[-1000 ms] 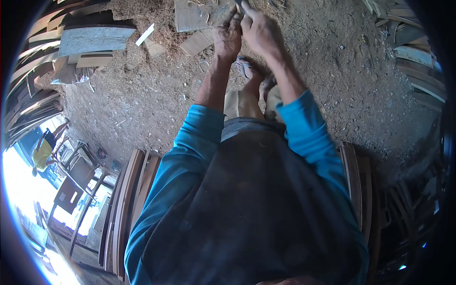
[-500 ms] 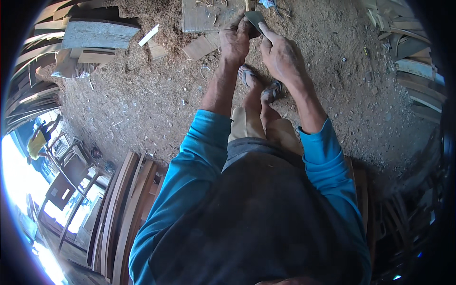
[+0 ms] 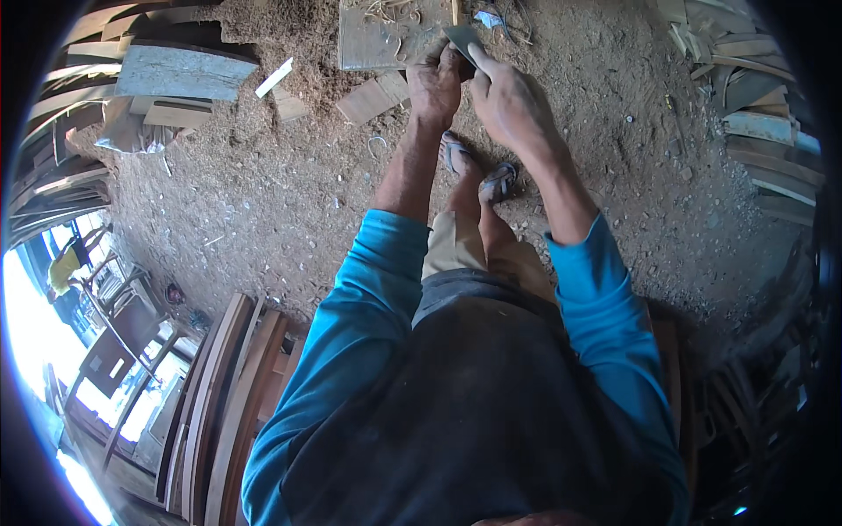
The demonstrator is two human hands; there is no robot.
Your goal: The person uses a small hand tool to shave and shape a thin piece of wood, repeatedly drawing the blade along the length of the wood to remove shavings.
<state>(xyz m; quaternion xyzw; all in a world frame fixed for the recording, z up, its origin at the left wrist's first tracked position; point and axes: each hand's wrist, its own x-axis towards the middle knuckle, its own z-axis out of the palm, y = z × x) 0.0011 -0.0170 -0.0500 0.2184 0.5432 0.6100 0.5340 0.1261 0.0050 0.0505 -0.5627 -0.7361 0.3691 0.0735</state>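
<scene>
The left hand [image 3: 436, 86] is closed on the near left side of a dark flat piece [image 3: 460, 37], seemingly to steady it. Just beside, the right hand [image 3: 513, 103] lays a finger against it, perhaps for guidance (whether it also pinches, I cannot tell). Beyond, a pale stick [image 3: 455, 12] shows; a flat board [image 3: 367, 42] lies on the ground [image 3: 263, 184].

From my remote feed I see a dark grey-green sheet [image 3: 461, 38], plain blue sleeves [image 3: 373, 272], a blackish shirt front [image 3: 474, 403], beige shorts [image 3: 454, 245] and brown ground [image 3: 263, 188] flecked with pale bits.
</scene>
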